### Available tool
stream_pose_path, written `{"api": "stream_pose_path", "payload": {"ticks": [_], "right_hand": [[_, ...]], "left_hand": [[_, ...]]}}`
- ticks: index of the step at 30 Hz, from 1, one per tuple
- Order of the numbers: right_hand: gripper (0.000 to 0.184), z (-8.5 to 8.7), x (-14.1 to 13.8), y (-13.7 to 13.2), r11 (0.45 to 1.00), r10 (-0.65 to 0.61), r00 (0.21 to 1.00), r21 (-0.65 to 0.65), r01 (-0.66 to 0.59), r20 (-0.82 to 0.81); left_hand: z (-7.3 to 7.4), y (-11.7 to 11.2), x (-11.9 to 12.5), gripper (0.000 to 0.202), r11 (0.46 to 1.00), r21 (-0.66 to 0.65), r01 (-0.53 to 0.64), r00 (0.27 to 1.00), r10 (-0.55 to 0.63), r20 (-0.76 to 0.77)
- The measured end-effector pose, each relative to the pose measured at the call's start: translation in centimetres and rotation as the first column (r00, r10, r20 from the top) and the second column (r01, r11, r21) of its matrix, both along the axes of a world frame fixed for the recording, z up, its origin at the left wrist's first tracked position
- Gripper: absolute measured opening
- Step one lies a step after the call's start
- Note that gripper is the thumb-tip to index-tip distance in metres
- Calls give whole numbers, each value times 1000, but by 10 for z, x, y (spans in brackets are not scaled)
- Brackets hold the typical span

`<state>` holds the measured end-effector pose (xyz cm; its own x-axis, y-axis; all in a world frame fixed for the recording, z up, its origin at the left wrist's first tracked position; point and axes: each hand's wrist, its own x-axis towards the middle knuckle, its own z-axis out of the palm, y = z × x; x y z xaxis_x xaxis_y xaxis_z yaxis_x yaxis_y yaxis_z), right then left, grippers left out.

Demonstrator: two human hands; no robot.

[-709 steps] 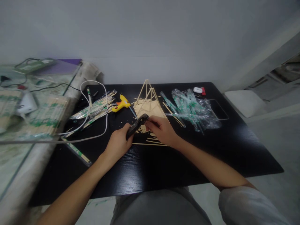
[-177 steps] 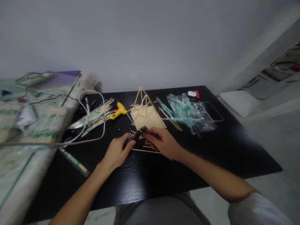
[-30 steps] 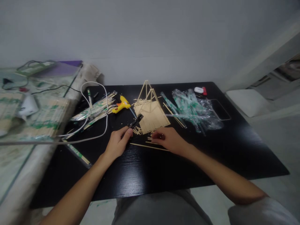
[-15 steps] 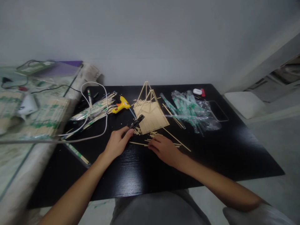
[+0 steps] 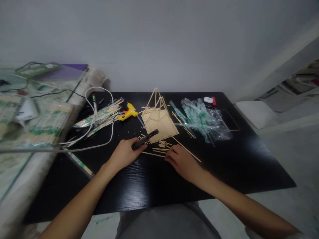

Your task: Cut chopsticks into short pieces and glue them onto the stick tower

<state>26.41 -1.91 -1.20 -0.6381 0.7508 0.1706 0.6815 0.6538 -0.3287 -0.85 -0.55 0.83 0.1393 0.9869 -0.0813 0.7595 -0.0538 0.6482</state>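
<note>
My left hand (image 5: 126, 152) is closed around a slim black tool (image 5: 147, 138), possibly a cutter, whose far end points up and right over the near edge of a flat panel of wooden sticks (image 5: 160, 127). Thin wooden sticks (image 5: 157, 154) lie on the table between my hands. The curled fingers of my right hand (image 5: 180, 161) close on the right ends of these sticks; the fingertips are partly hidden. Short cut pieces (image 5: 163, 144) are scattered just beyond. On the panel stands a frame of sticks (image 5: 159, 99) with two pointed tops.
A yellow glue gun (image 5: 129, 112) lies left of the panel, near wrapped chopsticks (image 5: 102, 116) and a looped white cable (image 5: 113, 124). Crumpled plastic wrappers (image 5: 201, 116) and a dark phone (image 5: 229, 120) are at the right. A glass-topped table (image 5: 15, 172) adjoins on the left.
The black tool has swung to a flatter angle and moved slightly right with my left hand. My right hand has shifted a little right along the sticks. The view has shifted slightly.
</note>
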Motion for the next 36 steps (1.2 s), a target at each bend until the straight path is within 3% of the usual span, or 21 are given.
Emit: {"api": "stream_pose_path", "payload": {"ticks": [6, 9, 11, 15, 17, 19, 23, 27, 29, 31, 33, 36], "right_hand": [[17, 0, -12, -13, 987, -42, 960, 161, -4, 278], [22, 5, -15, -15, 982, -44, 953, 190, -14, 299], [22, 12, -12, -10, 990, -60, 980, 136, 35, 191], [16, 34, 2, 10, 983, -168, 978, -99, 156, -123], [8, 48, 6, 19, 954, -240, 919, -251, 164, -313], [16, 62, 7, 27, 910, -336, 808, -389, 146, -484], [29, 80, 2, 37, 812, -456, 669, -582, 43, -587], [29, 80, -9, 42, 772, -476, 531, -623, -131, -701], [30, 77, -15, 43, 772, -483, 434, -604, -198, -760], [29, 75, -22, 42, 766, -487, 386, -595, -242, -784], [27, 74, -27, 41, 765, -477, 417, -599, -236, -774], [31, 72, -34, 40, 788, -435, 516, -589, -178, -738]], "left_hand": [[-2, 0, 1, 34, 998, -30, 53, 997, -55, -48], [1, -1, 2, 32, 997, -29, 71, 998, -71, 0], [3, -2, 2, 34, 997, -29, 74, 996, -72, 51], [1, -3, 2, 39, 997, -41, 61, 983, -53, 174], [0, -4, 2, 41, 997, -51, 58, 969, -44, 243], [-2, -6, 4, 42, 996, -70, 56, 952, -32, 306], [-4, -10, 7, 44, 989, -138, 49, 917, 10, 399], [-3, -13, 9, 45, 983, -178, 53, 887, 35, 460], [-1, -13, 10, 44, 983, -164, 86, 882, 1, 471], [1, -13, 11, 41, 984, -124, 127, 880, -54, 472], [2, -13, 11, 39, 991, -71, 116, 890, -72, 451], [1, -13, 9, 38, 1000, 7, 3, 928, -5, 373]]}}
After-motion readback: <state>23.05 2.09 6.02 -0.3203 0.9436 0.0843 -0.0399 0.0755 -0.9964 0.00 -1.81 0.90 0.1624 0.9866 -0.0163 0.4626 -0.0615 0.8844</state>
